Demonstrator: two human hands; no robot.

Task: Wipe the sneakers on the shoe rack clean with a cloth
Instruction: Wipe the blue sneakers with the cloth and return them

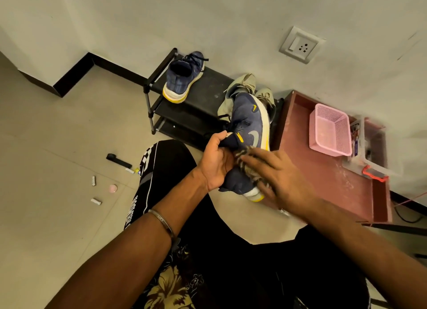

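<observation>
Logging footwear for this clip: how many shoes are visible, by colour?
Navy sneakers with yellow-white soles: 2, one on the shoe rack top shelf, one held in the left hand while the right hand presses the striped cloth on it.
Beige shoes: 2, behind the held sneaker.
Total: 4

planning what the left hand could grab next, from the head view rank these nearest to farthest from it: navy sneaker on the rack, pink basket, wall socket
1. The navy sneaker on the rack, up and slightly left of the left hand, on the top shelf.
2. The pink basket, off to the right on the reddish tray.
3. The wall socket, high on the wall, up and right.
</observation>
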